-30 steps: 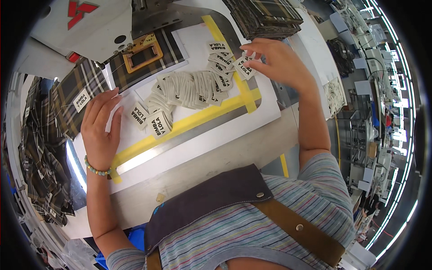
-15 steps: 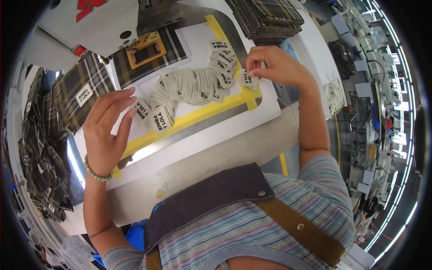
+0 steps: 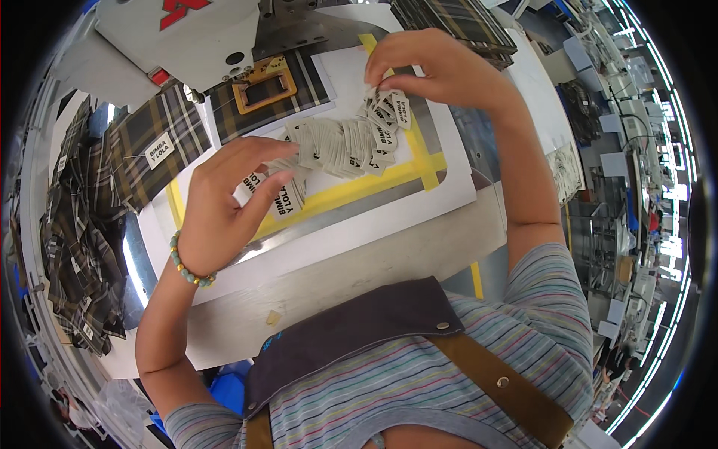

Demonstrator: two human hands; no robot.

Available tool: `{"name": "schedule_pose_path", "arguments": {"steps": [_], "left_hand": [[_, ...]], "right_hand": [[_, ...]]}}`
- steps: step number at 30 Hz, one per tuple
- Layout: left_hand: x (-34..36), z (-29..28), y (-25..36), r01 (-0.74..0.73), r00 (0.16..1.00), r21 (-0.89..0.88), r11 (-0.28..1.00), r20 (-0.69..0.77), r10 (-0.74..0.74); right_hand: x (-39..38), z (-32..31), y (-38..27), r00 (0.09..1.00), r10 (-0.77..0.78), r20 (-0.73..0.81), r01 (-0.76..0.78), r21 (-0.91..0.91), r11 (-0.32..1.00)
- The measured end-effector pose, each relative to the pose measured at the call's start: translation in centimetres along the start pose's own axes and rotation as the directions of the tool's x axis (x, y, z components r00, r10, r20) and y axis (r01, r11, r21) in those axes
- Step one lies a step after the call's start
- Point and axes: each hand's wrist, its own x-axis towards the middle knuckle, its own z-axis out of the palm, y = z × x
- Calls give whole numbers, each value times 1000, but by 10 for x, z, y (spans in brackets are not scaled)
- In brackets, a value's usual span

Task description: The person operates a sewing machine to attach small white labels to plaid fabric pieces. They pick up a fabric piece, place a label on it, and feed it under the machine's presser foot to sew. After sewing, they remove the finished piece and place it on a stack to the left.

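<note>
Small white fabric labels with dark lettering [image 3: 340, 146] lie overlapped in a long curved row on the white board [image 3: 348, 63]. My left hand [image 3: 228, 202], with a beaded bracelet at its wrist, is at the row's near left end. Its thumb and fingers are apart and partly cover the labels there. At the far right end, the thumb and fingertips of my right hand [image 3: 430, 67] close in on the topmost labels. Behind the row, dark plaid fabric [image 3: 305, 81] lies under an orange frame-shaped clamp [image 3: 264, 91] of the sewing machine [image 3: 179, 37].
Yellow tape [image 3: 340, 193] borders the board. At left, a plaid piece bearing one label [image 3: 158, 150] lies beside a heap of plaid pieces [image 3: 82, 224]. A stack of plaid pieces [image 3: 467, 34] stands at the far right. The table's near edge runs before my apron [image 3: 351, 329].
My right hand has moved away from me to the row's far end; the loose label it touched now lies against the others. My left hand has moved right, over the near labels.
</note>
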Motion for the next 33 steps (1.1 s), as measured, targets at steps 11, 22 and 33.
{"name": "schedule_pose_path", "arguments": {"steps": [11,22,33], "left_hand": [[36,36,-22,306,950,-398,865,70,-304],[37,44,-21,382,907,-468,797,22,-421],[25,30,-32,374,843,-635,676,-71,-533]], "right_hand": [[38,19,-28,978,-8,207,-39,220,975],[17,0,-8,929,196,315,-316,396,862],[47,57,-42,937,339,84,-328,546,771]]}}
